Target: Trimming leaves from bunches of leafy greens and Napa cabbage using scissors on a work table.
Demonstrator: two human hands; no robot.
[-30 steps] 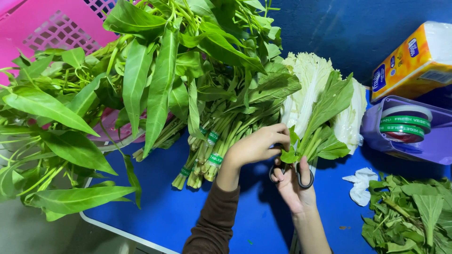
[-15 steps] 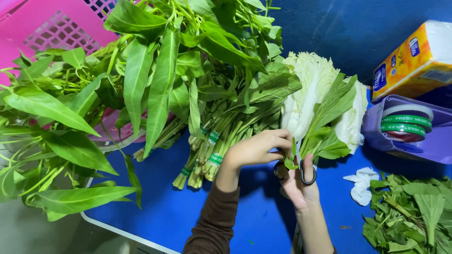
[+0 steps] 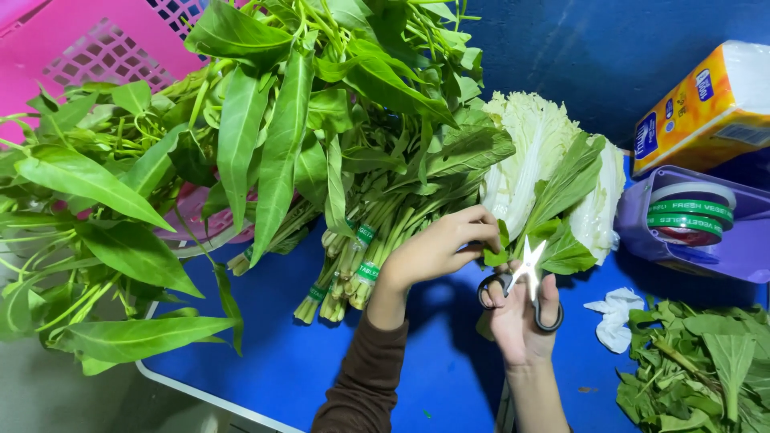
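Green leaves fill our view as we trim a leafy stem over the blue table [image 3: 265,361]. Our left hand [image 3: 437,250] pinches the leafy stem [image 3: 553,240] just in front of the napa cabbage [image 3: 529,152]. Our right hand [image 3: 521,313] grips black-handled scissors [image 3: 525,285], blades now parted and upright at the stem's base; half a second ago they sat lower and less visible, so we judge a cut is about to be made. Banded bundles of water spinach [image 3: 353,265] lie to the left, with a pink basket [image 3: 96,48] far left. Green tape rolls [image 3: 691,212] sit in a purple tray [image 3: 746,248] at right, with trimmed leaves [image 3: 698,377] near right.
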